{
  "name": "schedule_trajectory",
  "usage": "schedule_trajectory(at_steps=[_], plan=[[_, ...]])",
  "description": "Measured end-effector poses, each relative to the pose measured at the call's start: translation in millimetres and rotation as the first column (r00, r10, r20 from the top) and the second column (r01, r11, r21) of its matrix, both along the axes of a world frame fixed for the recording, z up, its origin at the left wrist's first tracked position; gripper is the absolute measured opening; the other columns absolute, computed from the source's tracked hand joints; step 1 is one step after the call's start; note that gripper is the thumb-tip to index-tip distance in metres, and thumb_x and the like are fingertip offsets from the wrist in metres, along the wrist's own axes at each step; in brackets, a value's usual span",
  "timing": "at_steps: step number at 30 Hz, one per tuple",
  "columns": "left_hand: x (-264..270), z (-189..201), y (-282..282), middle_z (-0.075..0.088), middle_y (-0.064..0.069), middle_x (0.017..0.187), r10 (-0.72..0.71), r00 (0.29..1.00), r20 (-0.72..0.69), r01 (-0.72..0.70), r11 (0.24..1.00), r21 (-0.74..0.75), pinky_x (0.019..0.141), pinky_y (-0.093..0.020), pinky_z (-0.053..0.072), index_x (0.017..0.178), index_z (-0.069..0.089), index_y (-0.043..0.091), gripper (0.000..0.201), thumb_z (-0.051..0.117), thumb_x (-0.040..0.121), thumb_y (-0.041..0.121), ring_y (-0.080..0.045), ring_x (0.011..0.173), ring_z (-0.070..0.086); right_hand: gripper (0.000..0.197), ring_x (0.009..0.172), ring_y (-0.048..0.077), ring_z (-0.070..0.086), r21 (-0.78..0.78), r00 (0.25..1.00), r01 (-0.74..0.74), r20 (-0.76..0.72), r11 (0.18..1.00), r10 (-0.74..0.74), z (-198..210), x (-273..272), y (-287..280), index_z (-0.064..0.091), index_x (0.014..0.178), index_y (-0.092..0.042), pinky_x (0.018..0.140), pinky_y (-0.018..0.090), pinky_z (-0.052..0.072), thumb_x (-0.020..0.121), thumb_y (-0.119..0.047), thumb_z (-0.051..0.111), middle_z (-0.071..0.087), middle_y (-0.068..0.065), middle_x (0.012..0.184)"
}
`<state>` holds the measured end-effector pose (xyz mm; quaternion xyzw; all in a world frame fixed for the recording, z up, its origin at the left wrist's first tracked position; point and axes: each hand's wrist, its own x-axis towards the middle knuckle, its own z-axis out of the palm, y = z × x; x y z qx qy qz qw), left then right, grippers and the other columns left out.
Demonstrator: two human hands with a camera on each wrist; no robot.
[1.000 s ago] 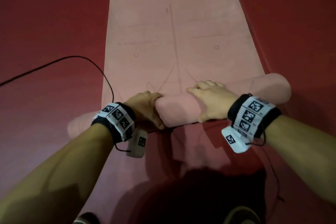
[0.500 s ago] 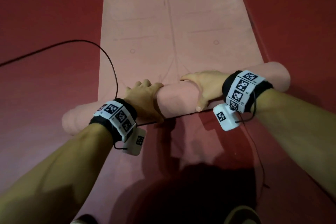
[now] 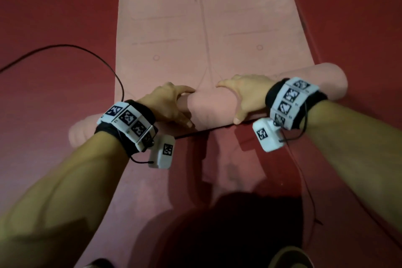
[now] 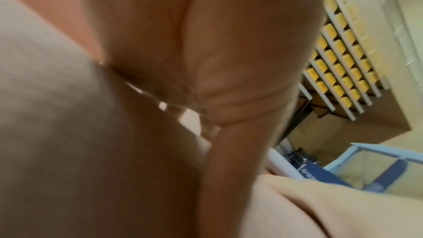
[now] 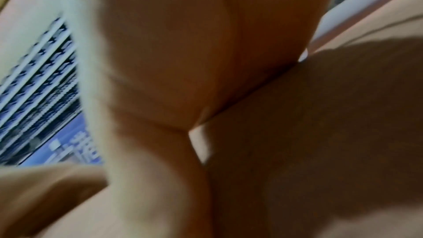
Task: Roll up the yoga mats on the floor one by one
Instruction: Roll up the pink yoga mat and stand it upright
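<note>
A pink yoga mat (image 3: 195, 28) lies flat on the red floor, running away from me. Its near end is wound into a roll (image 3: 213, 109) lying across the view, with the right end further from me than the left. My left hand (image 3: 169, 104) wraps over the roll left of centre, thumb on the near side. To the right of centre my right hand (image 3: 245, 91) lies over the roll, fingers on top, thumb down the near face. Both wrist views are blurred. They show the left palm (image 4: 217, 42) and the right palm (image 5: 183, 42) pressed against the roll (image 4: 57, 133) (image 5: 320, 133).
A black cable (image 3: 87, 50) loops over the red floor (image 3: 43, 17) on the left and reaches the mat's left edge near my left wrist. A thin cable (image 3: 304, 180) trails from my right wrist. My shoe (image 3: 289, 259) is at the bottom edge. Rows of yellow seats (image 4: 343, 57) show far off.
The roll has moved away from me along the mat, and both hands have travelled forward with it. The right end leads.
</note>
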<state>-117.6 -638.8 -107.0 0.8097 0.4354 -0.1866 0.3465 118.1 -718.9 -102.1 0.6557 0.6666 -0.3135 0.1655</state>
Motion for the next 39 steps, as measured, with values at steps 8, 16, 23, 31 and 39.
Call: schedule_trajectory(at_steps=[8,16,23,31,39], plan=[[3.9,-5.0,-17.7,0.045,-0.002,0.136,-0.116,0.981,-0.155,0.152,0.957,0.248,0.104,-0.055,0.039,0.149,0.022,0.043,0.119,0.087,0.051,0.064,-0.030,0.125,0.044,0.108,0.127,0.022,0.048,-0.038,0.985,0.085,-0.150,0.996,-0.090,4.5,10.9,18.3,0.034,0.150,-0.037,0.108,0.040,0.039,0.058,-0.038,0.092,0.048,-0.002,0.144],[16.3,1.4,12.4,0.048,0.006,0.124,-0.110,0.974,-0.196,0.130,0.987,0.094,0.101,-0.045,0.048,0.144,0.034,0.043,0.119,0.089,0.040,0.057,-0.022,0.110,0.054,0.121,0.142,0.025,0.028,0.352,0.975,-0.150,0.208,0.924,0.080,-17.5,-3.7,-24.0,0.013,0.156,-0.029,0.118,0.047,0.018,0.061,-0.057,0.083,0.029,0.004,0.156],[12.8,-3.6,-6.5,0.037,-0.002,0.143,-0.048,0.986,-0.161,0.097,0.945,0.311,0.107,-0.060,0.032,0.154,0.020,0.036,0.124,0.089,0.053,0.060,-0.031,0.131,0.037,0.117,0.133,0.027,0.040,0.214,0.989,-0.060,0.142,0.975,0.030,-2.8,-0.7,16.5,0.024,0.153,-0.035,0.112,0.047,0.028,0.056,-0.050,0.089,0.044,0.003,0.144],[20.8,-2.9,18.3,0.047,-0.002,0.132,-0.009,0.991,-0.137,0.050,0.953,0.299,0.104,-0.056,0.038,0.147,0.032,0.040,0.116,0.090,0.049,0.059,-0.031,0.125,0.045,0.107,0.137,0.028,0.034,0.330,0.998,0.015,0.053,0.944,-0.035,-8.0,12.3,18.1,0.028,0.152,-0.036,0.117,0.044,0.021,0.063,-0.055,0.084,0.040,0.001,0.149],[18.5,4.7,38.9,0.038,-0.005,0.141,0.008,0.999,-0.048,0.003,0.974,0.228,0.111,-0.056,0.034,0.148,0.035,0.038,0.111,0.093,0.054,0.049,-0.028,0.133,0.037,0.125,0.138,0.028,0.033,0.410,0.967,-0.091,0.252,0.907,-0.017,-19.0,8.8,17.5,0.018,0.154,-0.031,0.116,0.048,0.019,0.055,-0.050,0.090,0.036,0.003,0.151]])
